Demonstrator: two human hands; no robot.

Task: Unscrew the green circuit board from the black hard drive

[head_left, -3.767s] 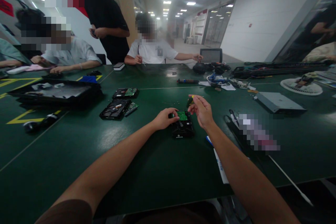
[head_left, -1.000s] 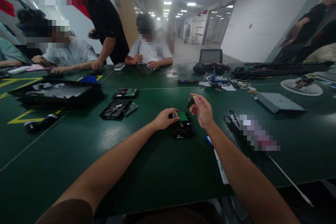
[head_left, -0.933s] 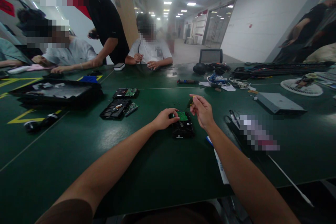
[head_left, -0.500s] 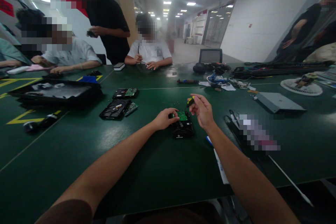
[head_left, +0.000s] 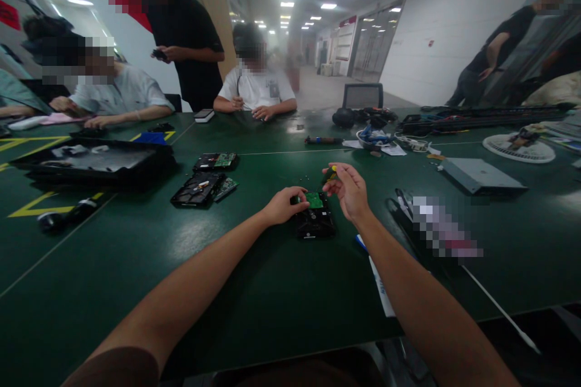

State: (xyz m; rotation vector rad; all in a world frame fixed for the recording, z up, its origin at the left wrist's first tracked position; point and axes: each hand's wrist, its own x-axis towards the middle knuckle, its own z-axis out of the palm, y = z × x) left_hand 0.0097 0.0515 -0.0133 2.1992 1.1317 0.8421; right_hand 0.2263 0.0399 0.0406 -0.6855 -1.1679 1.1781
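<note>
While the thumb and fingers of the right hand (head_left: pixel 349 193) are closed together on a small tool with a yellow-and-dark handle (head_left: pixel 328 176), its lower end too small to make out, the left hand (head_left: pixel 282 205) bends its thumb and fingers over the upper left corner of a black rectangular hard drive (head_left: pixel 315 227); whether they pinch it I cannot tell. This drive lies flat near the centre of the frame, with a bright green circuit board (head_left: pixel 315 200) on its upper part, and the tool stands over its upper right corner. Just above the drive, tiny pale metal bits (head_left: pixel 304 179) lie scattered on the dark green tabletop (head_left: pixel 254 290). Left of centre, a second black drive (head_left: pixel 193 191) lies beside a loose green circuit board (head_left: pixel 226 188), and just above these sits a third drive (head_left: pixel 213 161), its green board showing. A wide black tray (head_left: pixel 166 167) fills the left of the frame. Below the right hand lies a blue-and-white strip (head_left: pixel 381 287), partly hidden by the forearm. At the right rests a flat grey metal box (head_left: pixel 483 176), with a round white slatted grille (head_left: pixel 494 148) above it. Across the table, at upper centre, sits a co-worker in a white shirt (head_left: pixel 258 87); another, in a black shirt (head_left: pixel 188 42), stands at upper left.
</note>
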